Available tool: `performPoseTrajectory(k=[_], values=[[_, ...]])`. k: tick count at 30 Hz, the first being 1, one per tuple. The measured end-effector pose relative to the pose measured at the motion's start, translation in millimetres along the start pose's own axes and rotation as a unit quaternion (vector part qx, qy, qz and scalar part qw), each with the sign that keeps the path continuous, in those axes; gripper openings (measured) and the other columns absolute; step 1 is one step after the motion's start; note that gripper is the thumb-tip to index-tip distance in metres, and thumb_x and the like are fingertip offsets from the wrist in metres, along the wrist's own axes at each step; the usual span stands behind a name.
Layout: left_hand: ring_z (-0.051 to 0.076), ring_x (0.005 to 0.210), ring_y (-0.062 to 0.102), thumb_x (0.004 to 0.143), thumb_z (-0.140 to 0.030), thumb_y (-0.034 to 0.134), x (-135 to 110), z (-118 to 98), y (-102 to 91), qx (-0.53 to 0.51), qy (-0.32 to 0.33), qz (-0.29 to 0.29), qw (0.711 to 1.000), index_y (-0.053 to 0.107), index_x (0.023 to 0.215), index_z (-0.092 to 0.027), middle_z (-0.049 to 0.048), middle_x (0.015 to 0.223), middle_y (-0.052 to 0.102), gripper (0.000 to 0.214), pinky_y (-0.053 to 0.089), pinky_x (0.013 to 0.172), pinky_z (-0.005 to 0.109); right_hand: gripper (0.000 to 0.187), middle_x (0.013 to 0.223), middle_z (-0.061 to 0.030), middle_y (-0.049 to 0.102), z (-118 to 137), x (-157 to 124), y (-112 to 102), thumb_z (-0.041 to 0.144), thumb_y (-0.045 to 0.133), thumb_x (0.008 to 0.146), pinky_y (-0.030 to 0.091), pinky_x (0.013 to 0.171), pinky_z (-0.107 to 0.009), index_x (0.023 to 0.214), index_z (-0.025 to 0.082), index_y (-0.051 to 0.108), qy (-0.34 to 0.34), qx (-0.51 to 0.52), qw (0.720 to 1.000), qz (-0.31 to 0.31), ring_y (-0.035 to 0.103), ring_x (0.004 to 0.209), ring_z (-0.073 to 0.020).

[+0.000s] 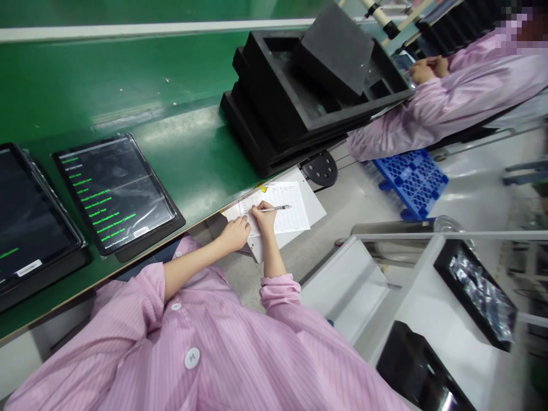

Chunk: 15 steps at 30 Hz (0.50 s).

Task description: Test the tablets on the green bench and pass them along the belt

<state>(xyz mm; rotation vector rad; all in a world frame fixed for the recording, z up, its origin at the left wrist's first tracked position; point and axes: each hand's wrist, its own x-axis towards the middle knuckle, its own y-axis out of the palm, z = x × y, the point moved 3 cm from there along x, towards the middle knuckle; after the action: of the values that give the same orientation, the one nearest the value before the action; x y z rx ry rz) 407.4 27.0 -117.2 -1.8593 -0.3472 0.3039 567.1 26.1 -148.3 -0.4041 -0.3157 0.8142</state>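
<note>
My right hand (264,217) is closed around a pen (280,208), its tip end hidden by the fingers over a printed form (293,214). Rows and columns of a table fill the sheet, which lies on a white board (314,214) beside the bench edge. Against the form's near left side rests my left hand (236,233), lying flat with the fingers close together. A small yellow piece (264,189) sits at the sheet's top edge.
On the green bench (192,165) lie a tablet (117,194) with green text and another dark tablet (34,222). Black foam trays (295,108) are stacked further along. A co-worker's sleeve (445,108), a blue pallet (413,180) and a white shelf (449,319) are to the right.
</note>
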Motion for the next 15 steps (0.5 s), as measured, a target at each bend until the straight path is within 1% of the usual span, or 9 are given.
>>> performPoseTrajectory(k=[10, 15], values=[[0.031, 0.12, 0.054, 0.098, -0.017, 0.041, 0.1, 0.3, 1.4, -0.001, 0.0, 0.002, 1.0, 0.058, 0.128, -0.004, 0.0244, 0.146, 0.049, 0.037, 0.05, 0.091, 0.039, 0.033, 0.048, 0.0069, 0.034, 1.4, -1.4, 0.8, 0.029, 0.061, 0.067, 0.028, 0.053, -0.028, 0.05, 0.024, 0.034, -0.01, -0.001, 1.0, -0.005, 0.032, 0.052, -0.0108], [0.031, 0.119, 0.054, 0.098, -0.017, 0.04, 0.1, 0.5, 1.2, -0.003, 0.002, 0.004, 1.0, 0.059, 0.126, -0.004, 0.0245, 0.146, 0.049, 0.036, 0.05, 0.09, 0.04, 0.034, 0.048, 0.0068, 0.035, 1.0, -1.6, 0.6, 0.03, 0.062, 0.068, 0.028, 0.052, -0.027, 0.05, 0.024, 0.034, -0.008, 0.0, 1.0, 0.001, 0.032, 0.052, -0.0109]])
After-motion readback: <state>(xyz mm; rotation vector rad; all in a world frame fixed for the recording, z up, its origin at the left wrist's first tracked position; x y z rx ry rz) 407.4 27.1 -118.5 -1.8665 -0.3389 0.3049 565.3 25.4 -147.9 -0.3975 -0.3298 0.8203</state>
